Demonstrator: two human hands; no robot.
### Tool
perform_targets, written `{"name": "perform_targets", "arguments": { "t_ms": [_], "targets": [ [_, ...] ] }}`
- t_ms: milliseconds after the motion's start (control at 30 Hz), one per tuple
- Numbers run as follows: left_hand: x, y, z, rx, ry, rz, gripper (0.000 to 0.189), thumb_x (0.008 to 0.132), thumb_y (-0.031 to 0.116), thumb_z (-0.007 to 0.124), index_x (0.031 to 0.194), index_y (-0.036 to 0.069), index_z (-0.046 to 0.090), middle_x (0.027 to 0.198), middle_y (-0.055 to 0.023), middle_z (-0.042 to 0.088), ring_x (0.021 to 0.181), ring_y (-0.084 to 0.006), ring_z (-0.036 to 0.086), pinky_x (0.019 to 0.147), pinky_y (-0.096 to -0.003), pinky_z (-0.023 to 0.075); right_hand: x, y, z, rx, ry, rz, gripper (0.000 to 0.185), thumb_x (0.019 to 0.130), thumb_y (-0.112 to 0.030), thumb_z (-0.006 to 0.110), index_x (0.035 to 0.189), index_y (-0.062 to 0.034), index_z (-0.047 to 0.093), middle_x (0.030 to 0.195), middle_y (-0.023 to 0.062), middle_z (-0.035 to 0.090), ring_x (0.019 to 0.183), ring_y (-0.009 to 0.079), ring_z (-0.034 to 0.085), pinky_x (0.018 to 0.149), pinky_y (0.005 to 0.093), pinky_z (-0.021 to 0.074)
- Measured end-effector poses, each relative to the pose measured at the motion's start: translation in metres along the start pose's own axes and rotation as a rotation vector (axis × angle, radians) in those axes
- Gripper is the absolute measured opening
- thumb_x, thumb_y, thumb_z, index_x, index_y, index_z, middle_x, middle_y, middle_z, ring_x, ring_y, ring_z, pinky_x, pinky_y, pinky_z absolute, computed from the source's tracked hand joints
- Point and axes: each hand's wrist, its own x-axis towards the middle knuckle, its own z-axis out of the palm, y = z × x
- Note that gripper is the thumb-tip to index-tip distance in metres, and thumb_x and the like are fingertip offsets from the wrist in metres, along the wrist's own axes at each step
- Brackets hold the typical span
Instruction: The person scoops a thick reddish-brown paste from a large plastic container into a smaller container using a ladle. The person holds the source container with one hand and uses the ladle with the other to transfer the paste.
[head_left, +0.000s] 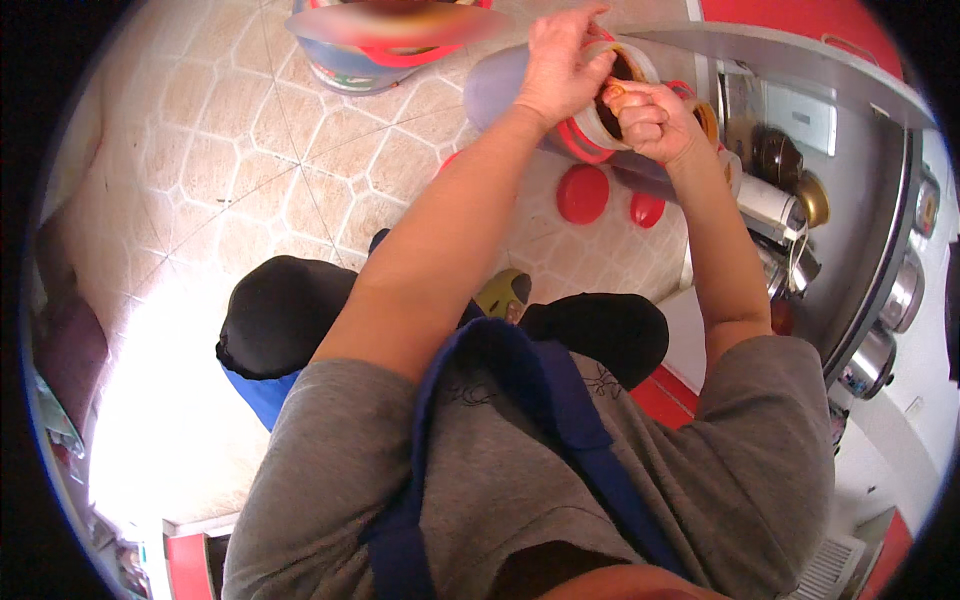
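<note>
A tall translucent plastic container (499, 86) with a red collar stands on the floor before me, its round mouth facing up and dark reddish-brown contents inside. My left hand (559, 71) rests over the far-left side of its rim, thumb at the opening. At the opposite side of the mouth, my right hand (649, 120) has its fingers curled. Orange-red stains cover the thumb and fingertips of that hand; whether they pinch anything is hidden. A large red lid (583, 193) and a smaller red lid (647, 208) lie on the floor near the container.
A second container (705, 124) with an orange-stained mouth stands right of my right hand. A bucket (367, 71) with a red rim sits farther off. Along the right runs a grey counter edge (810, 49), with metal pots (870, 364) beyond. Patterned tile flooring (247, 142) spreads left.
</note>
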Motion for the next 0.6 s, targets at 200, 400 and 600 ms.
{"name": "perform_targets", "arguments": {
  "t_ms": [200, 400, 600],
  "targets": [
    [0.003, -0.004, 0.006, -0.386, 0.002, -0.15, 0.058, 0.091, 0.001, 0.065, 0.146, 0.004, 0.048, 0.111, -0.0138, 0.064, 0.107, -0.0256, 0.062, 0.097, -0.0385, 0.0516, -0.04, 0.041, 0.002, -0.135, 0.21, -0.226, 0.033, 0.113, -0.028, 0.04, 0.107, -0.0005, 0.056, 0.061, -0.0074, 0.038, 0.039, 0.0025, 0.031, 0.032, 0.0191, 0.0208],
    [0.008, -0.01, 0.0, -0.246, -0.1, -0.104, 0.059, 0.093, -0.002, 0.065, 0.148, 0.002, 0.043, 0.112, -0.0113, 0.064, 0.104, -0.0209, 0.067, 0.095, -0.0343, 0.0544, -0.068, 0.078, -0.005, -0.358, 0.157, -0.303, 0.022, 0.11, -0.026, 0.047, 0.099, -0.0081, 0.053, 0.06, -0.0108, 0.035, 0.039, 0.0001, 0.03, 0.033, 0.0194, 0.0182],
    [0.013, -0.015, -0.005, -0.343, -0.187, -0.144, 0.059, 0.096, 0.0, 0.065, 0.15, -0.001, 0.04, 0.113, -0.0127, 0.064, 0.109, -0.0221, 0.067, 0.096, -0.0342, 0.055, -0.089, 0.105, -0.002, -0.469, 0.285, -0.423, 0.023, 0.109, -0.027, 0.05, 0.093, -0.0106, 0.054, 0.059, -0.011, 0.035, 0.039, -0.001, 0.028, 0.033, 0.0183, 0.0174]
  ]
}}
